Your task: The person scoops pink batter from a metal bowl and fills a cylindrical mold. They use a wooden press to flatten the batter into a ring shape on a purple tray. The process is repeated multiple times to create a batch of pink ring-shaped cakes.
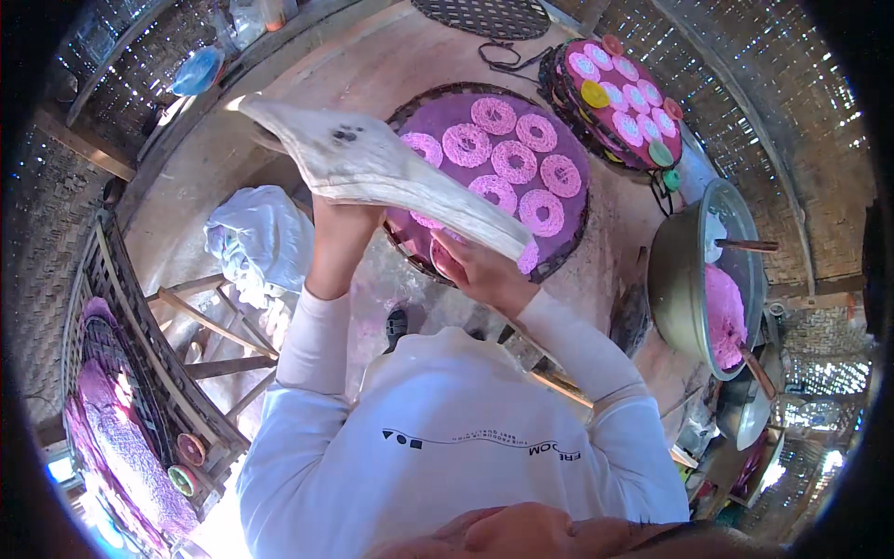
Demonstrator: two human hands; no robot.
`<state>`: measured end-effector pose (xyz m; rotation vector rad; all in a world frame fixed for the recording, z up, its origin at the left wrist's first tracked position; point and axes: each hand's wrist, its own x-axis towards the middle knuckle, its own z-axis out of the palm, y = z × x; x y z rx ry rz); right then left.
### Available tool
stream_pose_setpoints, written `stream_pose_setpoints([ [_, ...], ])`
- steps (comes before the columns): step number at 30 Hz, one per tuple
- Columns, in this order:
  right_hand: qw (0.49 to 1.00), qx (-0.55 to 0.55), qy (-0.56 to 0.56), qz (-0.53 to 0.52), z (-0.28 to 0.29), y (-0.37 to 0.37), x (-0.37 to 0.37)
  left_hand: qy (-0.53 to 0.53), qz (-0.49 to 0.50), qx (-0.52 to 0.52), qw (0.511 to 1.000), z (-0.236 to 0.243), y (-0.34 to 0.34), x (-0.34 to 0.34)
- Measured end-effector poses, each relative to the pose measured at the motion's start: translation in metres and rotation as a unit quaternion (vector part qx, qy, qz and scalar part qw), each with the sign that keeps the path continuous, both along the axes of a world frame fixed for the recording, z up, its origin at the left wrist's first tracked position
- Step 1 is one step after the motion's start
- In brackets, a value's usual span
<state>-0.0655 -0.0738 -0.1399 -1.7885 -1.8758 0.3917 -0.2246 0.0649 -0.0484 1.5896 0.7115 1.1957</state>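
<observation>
A long pale tapered object, perhaps wood, with a cluster of dark spots, spans the view above my chest. My left hand grips it from beneath, fingertips hidden behind it. Just under its right part is my right hand, fingers curled around something pink that is mostly hidden. Behind both hands, a round tray with a purple sheet carries several pink lacy rings, partly covered by the pale object.
A stack of trays with pink-and-white rings stands back right. A large metal basin holds pink paste and wooden-handled utensils at right. At left are a white sack and a woven rack. A dark woven mat lies at back.
</observation>
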Motion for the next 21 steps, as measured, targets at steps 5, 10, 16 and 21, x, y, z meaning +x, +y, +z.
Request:
stream_pose_setpoints([
  [5, 0.994, 0.031, -0.089, 0.06, 0.019, -0.01, 0.011, -0.053, 0.004, -0.069, 0.996, -0.007, 0.002, -0.006],
  [10, 0.988, 0.079, -0.131, -0.002, 0.035, -0.01, 0.013, -0.093, 0.002, -0.115, 0.989, -0.014, 0.009, -0.003],
  [16, 0.991, 0.088, -0.099, 0.004, 0.022, 0.0, -0.001, -0.106, -0.031, -0.14, 0.984, -0.009, 0.015, 0.0],
  [21, 0.989, 0.08, -0.127, 0.018, 0.035, -0.009, 0.008, -0.091, -0.033, -0.135, 0.986, -0.012, 0.022, 0.001],
])
